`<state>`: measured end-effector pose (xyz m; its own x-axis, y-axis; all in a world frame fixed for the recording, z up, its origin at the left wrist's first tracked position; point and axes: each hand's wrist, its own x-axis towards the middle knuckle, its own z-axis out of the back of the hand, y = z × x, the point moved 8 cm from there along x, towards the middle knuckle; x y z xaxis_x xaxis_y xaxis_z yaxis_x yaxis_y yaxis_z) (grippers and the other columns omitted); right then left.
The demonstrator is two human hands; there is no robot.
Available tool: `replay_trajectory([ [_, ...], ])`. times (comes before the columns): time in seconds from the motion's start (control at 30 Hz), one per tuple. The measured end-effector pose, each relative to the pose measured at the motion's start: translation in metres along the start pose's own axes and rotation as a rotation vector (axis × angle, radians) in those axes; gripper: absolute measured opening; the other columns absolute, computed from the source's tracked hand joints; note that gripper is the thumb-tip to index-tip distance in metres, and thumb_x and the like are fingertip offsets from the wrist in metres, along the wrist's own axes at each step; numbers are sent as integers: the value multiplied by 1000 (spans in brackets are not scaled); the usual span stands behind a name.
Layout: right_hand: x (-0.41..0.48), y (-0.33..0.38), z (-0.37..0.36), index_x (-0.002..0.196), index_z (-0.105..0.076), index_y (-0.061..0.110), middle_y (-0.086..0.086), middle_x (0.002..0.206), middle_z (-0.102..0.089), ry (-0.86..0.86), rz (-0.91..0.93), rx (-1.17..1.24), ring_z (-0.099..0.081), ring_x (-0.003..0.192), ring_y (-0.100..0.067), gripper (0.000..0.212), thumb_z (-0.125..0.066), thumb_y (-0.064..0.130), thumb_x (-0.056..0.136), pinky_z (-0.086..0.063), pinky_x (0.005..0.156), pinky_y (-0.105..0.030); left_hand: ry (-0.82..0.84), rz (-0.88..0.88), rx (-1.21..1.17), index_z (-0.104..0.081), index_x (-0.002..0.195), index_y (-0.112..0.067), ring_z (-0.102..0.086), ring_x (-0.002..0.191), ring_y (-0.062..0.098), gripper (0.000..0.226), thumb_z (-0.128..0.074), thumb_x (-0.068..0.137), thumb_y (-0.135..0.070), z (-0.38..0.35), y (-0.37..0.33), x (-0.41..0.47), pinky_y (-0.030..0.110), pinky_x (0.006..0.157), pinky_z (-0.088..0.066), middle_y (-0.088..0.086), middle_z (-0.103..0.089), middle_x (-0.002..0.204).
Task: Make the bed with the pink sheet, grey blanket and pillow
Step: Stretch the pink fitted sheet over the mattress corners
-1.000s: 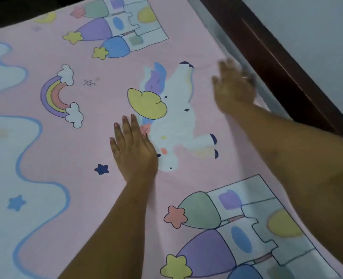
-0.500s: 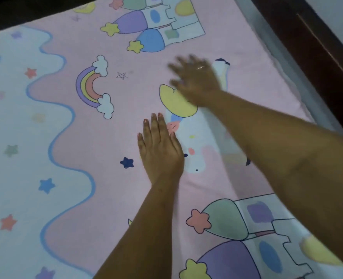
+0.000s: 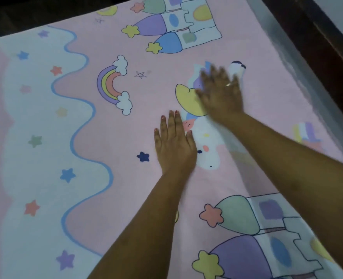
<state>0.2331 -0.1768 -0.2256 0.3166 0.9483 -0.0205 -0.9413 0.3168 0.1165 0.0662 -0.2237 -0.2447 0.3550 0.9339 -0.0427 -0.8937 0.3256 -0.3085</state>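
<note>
Pink sheet (image 3: 156, 87) lies flat, smooth, cartoon-printed.

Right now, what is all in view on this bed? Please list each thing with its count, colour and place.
pink sheet: one, pink with a pale blue wavy band, spread over the bed.
rainbow print: one, pastel, left of the hands.
unicorn print: one, white, partly under the right hand.
castle prints: two, pastel, top centre and lower right.
mattress edge: one, grey, along the sheet's right side.
bed frame: one, dark brown, upper right.
ring: one, pale, on the right hand.
left hand: one, flat on the sheet, fingers straight.
right hand: one, blurred, fingers spread over the unicorn print.
</note>
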Motion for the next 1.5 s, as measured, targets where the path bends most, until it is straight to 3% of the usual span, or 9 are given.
replay_trajectory([
  [0.13,-17,10,-15,151,-20,31,-1,160,-12,-3,13,30,-9,147,-21,55,-26,51,99,0,116,-44,35,-65,23,-16,151,-21,-9,146,18,56,-26,99,-40,13,32,-28,36,116,-3,-2,-14,158],
  [0.37,-59,32,-16,151,-19,27,-4,160,-13,16,-76,21,-9,147,-28,59,-25,53,98,-2,116,-48,11,23,102,-24,149,-25,-20,144,22,59,-18,95,-47,40,116,-102,44,114,-17,-2,-23,156],
  [0.53,-142,133,-32,151,-17,27,-3,159,-15,114,145,25,-13,146,-25,72,-7,61,89,-6,116,-48,46,93,92,-31,147,-23,-28,141,25,58,-21,95,-48,53,173,-163,48,110,-25,4,-30,154],
  [0.77,-269,288,-51,147,-34,22,-5,154,-31,170,359,90,-27,142,-26,71,-16,59,90,-10,115,-46,69,234,80,-23,149,-31,-18,144,20,60,-15,94,-53,95,285,-285,45,113,-19,0,-22,157],
  [0.93,-380,416,-61,138,-50,24,-4,143,-49,191,619,131,-44,133,-26,61,-29,56,91,-27,112,-47,62,337,96,-31,147,-26,-29,140,26,55,-20,96,-44,123,364,-372,48,109,-26,6,-33,152],
  [1.07,-478,493,-66,138,-50,16,-5,143,-48,249,782,138,-42,134,-24,61,-32,51,92,-21,111,-45,106,353,105,-29,146,-22,-32,138,29,52,-19,98,-38,138,413,-448,52,105,-32,8,-35,151],
  [1.23,-532,539,-56,137,-50,16,-3,142,-49,325,1098,176,-44,133,-20,62,-31,53,92,-27,112,-40,86,448,34,-14,149,-34,-10,145,20,54,-17,96,-45,161,464,-507,53,112,-14,1,-15,158],
  [1.3,-493,534,-47,135,-52,12,-7,141,-50,312,1018,286,-46,131,-24,61,-34,48,89,-31,110,-41,29,524,-18,-17,149,-34,-5,146,19,55,-18,95,-45,174,480,-507,51,113,-6,0,-12,158],
  [1.5,-295,417,-49,150,-24,10,-14,157,-19,189,229,41,-18,144,-34,76,-14,56,90,-16,113,-50,-41,669,-29,-10,151,-28,-3,146,27,56,-32,100,-38,190,526,-460,55,113,-6,6,-7,159],
])
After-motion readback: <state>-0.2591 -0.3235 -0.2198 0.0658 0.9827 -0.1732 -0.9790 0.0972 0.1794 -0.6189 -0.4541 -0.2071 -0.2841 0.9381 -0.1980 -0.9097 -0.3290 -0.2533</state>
